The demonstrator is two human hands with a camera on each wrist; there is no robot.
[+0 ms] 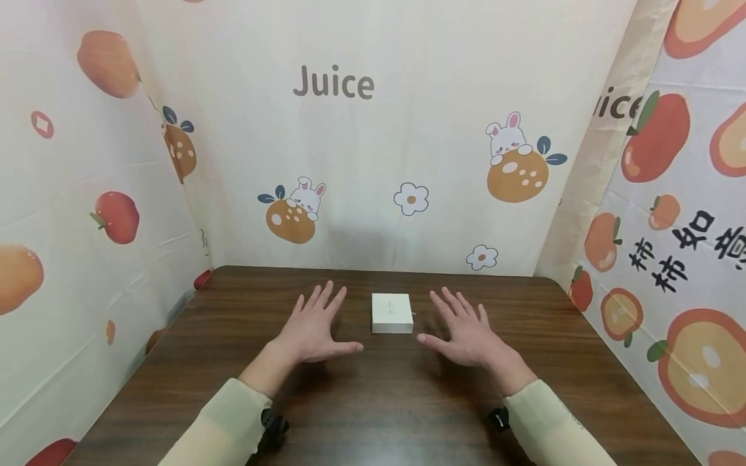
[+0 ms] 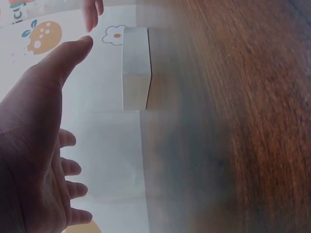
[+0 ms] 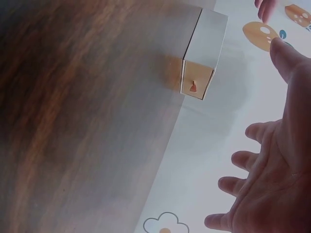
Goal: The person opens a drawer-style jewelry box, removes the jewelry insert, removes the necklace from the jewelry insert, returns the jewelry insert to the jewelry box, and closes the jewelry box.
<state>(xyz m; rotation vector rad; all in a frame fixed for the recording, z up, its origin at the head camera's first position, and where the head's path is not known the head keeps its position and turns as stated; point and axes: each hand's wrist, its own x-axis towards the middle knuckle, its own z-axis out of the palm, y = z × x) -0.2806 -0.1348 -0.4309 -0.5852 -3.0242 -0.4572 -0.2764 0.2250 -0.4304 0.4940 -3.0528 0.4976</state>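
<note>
A small white box [image 1: 392, 313] with faint print on its lid sits on the dark wooden table, between my two hands and apart from both. In the right wrist view, one end of the box [image 3: 198, 80] is tan and carries a small reddish-brown pull tab [image 3: 193, 86]. To the left of the box is my left hand [image 1: 311, 330], fingers straight and spread, holding nothing. My right hand [image 1: 463, 331] is on the other side, its fingers likewise extended and its grasp empty. The left wrist view shows the box [image 2: 136, 68] beyond the left thumb.
The wooden table [image 1: 373, 401] reaches back to a cream curtain [image 1: 361, 142] printed with fruit, rabbits and flowers. Printed cloth [image 1: 76, 162] also hangs along the left side, and another sheet [image 1: 688, 285] along the right. Dark wrist devices [image 1: 272, 424] sit below both cuffs.
</note>
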